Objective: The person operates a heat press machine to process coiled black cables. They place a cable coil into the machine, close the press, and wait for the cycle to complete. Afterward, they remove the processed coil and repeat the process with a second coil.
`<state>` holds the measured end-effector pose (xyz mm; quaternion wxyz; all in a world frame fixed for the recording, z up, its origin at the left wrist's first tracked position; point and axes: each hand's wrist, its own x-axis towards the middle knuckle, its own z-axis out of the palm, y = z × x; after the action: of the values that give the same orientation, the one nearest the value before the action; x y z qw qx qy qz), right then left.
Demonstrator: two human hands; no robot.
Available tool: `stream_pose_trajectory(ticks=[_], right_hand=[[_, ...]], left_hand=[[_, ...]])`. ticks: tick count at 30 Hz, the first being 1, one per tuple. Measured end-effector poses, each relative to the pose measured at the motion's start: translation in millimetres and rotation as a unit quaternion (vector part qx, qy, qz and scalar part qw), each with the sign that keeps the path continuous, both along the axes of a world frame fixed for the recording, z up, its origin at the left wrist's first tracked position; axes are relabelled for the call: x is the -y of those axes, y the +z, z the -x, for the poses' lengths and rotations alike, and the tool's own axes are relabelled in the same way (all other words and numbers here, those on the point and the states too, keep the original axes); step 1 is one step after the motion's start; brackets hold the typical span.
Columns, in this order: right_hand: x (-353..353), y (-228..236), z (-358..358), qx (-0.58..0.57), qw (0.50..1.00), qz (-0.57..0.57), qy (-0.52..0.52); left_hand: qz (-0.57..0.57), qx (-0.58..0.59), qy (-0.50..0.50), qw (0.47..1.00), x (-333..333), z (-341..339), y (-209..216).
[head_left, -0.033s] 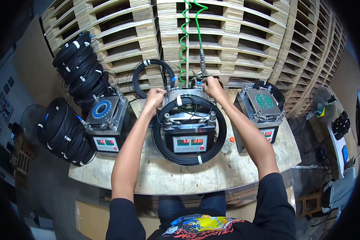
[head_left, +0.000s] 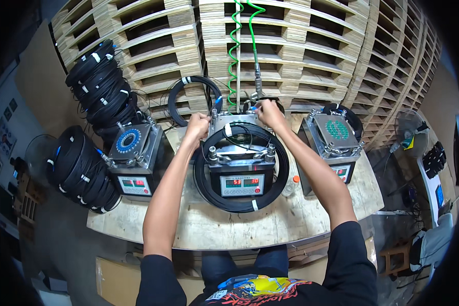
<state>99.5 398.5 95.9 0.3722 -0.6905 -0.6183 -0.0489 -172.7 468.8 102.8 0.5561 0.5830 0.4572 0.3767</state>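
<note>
At the middle polishing machine (head_left: 241, 184), both my arms reach to the far corners of its metal top plate (head_left: 237, 119). My left hand (head_left: 198, 125) is closed beside the far left clamp post (head_left: 214, 113); what its fingers pinch is hidden. Closed at the far right corner, my right hand (head_left: 270, 113) has a small blue connector tip (head_left: 254, 108) right by its fingertips. Whether it grips that tip or the post there cannot be made out. A coil of black cable (head_left: 284, 176) with white ties hangs around the machine's front.
Similar machines stand left (head_left: 143, 148) and right (head_left: 336, 133). Black cable coils are stacked at the left (head_left: 79, 171), and another coil (head_left: 174, 104) leans behind. A small bottle with an orange cap (head_left: 296, 179) is near my right forearm. Green air hoses (head_left: 251, 30) hang before wooden pallets (head_left: 311, 46).
My right hand has shifted very slightly to the left, and the blue tip by its fingers sits a little lower. My left hand stays almost where it was.
</note>
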Motion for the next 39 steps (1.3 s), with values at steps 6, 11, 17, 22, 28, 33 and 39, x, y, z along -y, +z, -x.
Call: stream_pose_trajectory(ticks=[6, 11, 17, 22, 28, 33, 39], right_hand=[[26, 22, 22, 0.107, 0.993, 0.014, 0.053], [26, 51, 28, 0.121, 0.981, 0.094, 0.116], [4, 45, 21, 0.16, 0.964, 0.092, 0.192], [7, 57, 27, 0.267, 0.941, 0.096, 0.187], [-2, 76, 46, 0.403, 0.888, 0.096, 0.202], [-7, 74, 53, 0.41, 0.878, 0.103, 0.224], [-17, 72, 39, 0.374, 0.89, 0.153, 0.214]], left_hand=[[-0.259, -0.134, 0.161, 0.943, 5, -23, -14], [-0.205, -0.168, 0.047, 0.963, 14, -28, 15], [-0.347, -0.193, 0.076, 0.915, 10, -32, 4], [-0.34, -0.228, 0.098, 0.907, 22, -38, 16], [-0.381, -0.178, 0.101, 0.902, 18, -36, 11], [-0.406, -0.172, 0.102, 0.892, 14, -36, 6], [-0.381, -0.19, 0.066, 0.902, 18, -38, 13]])
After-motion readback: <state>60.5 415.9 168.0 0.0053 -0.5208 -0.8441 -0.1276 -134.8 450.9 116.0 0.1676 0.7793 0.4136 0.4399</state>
